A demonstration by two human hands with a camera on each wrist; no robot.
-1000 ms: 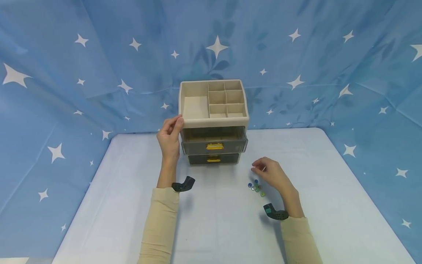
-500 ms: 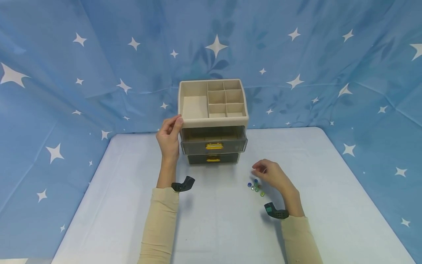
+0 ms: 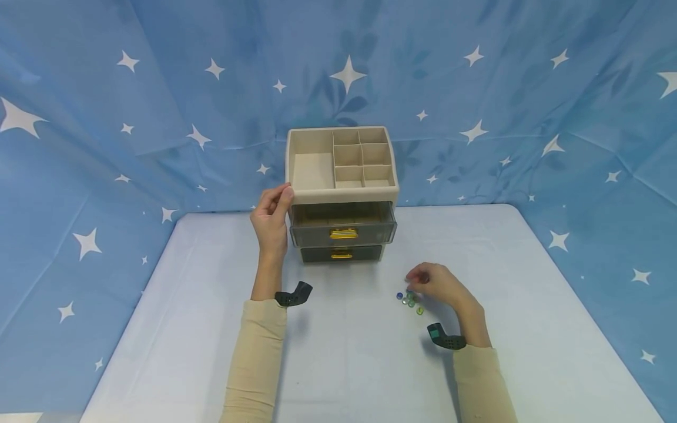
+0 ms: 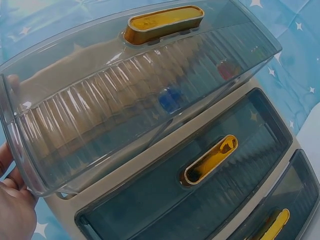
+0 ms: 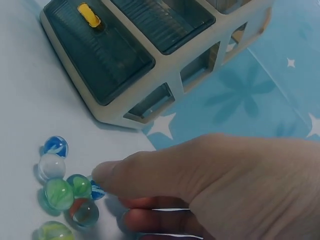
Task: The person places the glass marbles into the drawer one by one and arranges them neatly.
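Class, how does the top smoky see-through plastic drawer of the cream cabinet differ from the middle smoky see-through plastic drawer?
The top drawer is pulled out of the cream cabinet, while the middle drawer sits closed.
A blue round item and a reddish round item show through the top drawer; none can be made out in the middle drawer.
Both are smoky see-through plastic with a gold-coloured handle.

Left hand (image 3: 271,222) grips drawer unit (image 3: 344,196); right hand (image 3: 439,285) at marbles (image 3: 411,304) on white table (image 3: 344,352).
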